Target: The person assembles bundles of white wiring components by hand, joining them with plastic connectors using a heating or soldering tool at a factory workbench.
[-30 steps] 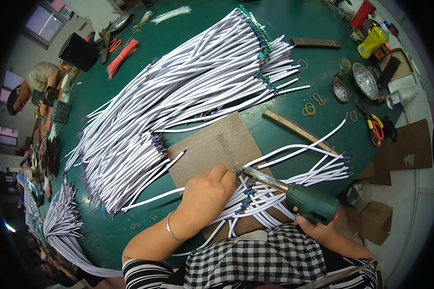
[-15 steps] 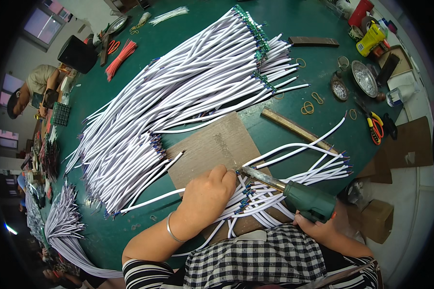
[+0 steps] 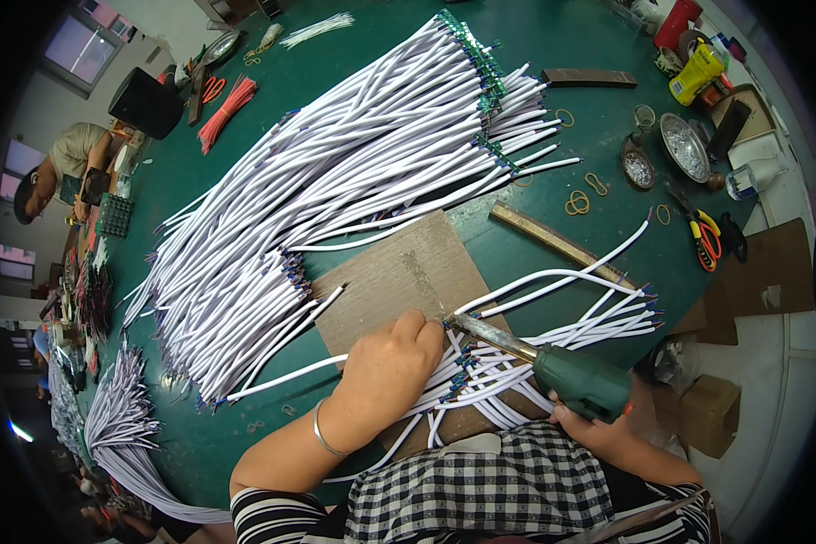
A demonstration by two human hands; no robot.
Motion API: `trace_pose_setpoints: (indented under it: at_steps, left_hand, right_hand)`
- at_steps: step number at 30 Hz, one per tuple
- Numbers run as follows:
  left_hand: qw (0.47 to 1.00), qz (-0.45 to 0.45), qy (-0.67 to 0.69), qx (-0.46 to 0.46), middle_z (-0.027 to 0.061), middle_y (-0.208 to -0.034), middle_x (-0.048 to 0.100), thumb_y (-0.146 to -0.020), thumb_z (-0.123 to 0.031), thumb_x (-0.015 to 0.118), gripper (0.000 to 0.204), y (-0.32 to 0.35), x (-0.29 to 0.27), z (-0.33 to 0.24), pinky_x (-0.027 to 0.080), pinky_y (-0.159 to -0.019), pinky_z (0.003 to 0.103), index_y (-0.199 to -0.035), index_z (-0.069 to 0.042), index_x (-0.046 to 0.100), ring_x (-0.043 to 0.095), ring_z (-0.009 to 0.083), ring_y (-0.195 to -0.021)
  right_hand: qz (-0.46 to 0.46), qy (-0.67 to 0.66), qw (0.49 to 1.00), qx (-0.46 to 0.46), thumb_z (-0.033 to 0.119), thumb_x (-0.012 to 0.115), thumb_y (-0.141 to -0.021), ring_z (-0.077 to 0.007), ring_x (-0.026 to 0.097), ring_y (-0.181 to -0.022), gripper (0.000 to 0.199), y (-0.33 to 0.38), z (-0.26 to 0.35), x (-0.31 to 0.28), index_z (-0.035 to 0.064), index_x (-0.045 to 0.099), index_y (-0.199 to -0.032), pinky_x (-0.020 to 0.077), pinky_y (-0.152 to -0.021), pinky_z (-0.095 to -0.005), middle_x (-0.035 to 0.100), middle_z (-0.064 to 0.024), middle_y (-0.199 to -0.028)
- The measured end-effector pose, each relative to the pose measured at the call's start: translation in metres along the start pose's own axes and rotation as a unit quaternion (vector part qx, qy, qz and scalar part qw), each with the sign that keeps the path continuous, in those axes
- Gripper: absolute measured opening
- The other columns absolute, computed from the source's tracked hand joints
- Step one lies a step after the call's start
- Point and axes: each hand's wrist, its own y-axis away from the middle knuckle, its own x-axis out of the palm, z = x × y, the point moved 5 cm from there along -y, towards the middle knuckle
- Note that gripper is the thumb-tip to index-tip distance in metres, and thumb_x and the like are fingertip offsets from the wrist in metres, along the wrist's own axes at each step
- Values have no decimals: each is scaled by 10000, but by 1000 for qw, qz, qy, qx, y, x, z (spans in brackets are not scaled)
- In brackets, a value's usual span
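Observation:
My left hand (image 3: 392, 355) is pinched closed at the board's near edge, apparently on a white cable (image 3: 301, 370) that runs in beneath it from the left. Its fingertips hide the exact grip. My right hand (image 3: 594, 431) is wrapped round the handle of a green soldering gun (image 3: 582, 381). The gun's metal tip points left and meets the coloured wire ends right beside my left fingertips. Below the tip, several white cables (image 3: 598, 334) lie crossed, with small blue-wired joints among them. Under the work is a brown board (image 3: 394, 263).
A large heap of white cables (image 3: 335, 172) with green circuit strips (image 3: 480, 63) covers the middle of the green table. A metal bar (image 3: 553, 240), rubber bands (image 3: 578, 202), metal dishes (image 3: 684, 148) and orange-handled cutters (image 3: 705, 243) lie right. Another person (image 3: 72, 163) works far left.

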Motion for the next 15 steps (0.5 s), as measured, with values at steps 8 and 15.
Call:
trace_pose_setpoints:
  at_steps: [8,15]
  left_hand:
    - [1000,10,2,-1,81,-741,546,-725,-72,645,143,0,-1,-1,502,-506,337,-861,-36,615,589,244,-608]
    - [1000,12,-18,16,75,-748,536,-709,-70,645,188,0,-2,-3,495,-500,329,-892,-41,616,586,230,-609]
  right_hand:
    - [6,-28,999,26,-2,592,-821,-148,629,-766,331,4,-1,-1,-50,513,-1138,544,-693,-270,600,-118,-1033]
    - [-5,-42,998,42,-11,600,-813,-144,633,-749,275,1,0,-1,-50,539,-1078,543,-672,-266,610,-114,-1007]
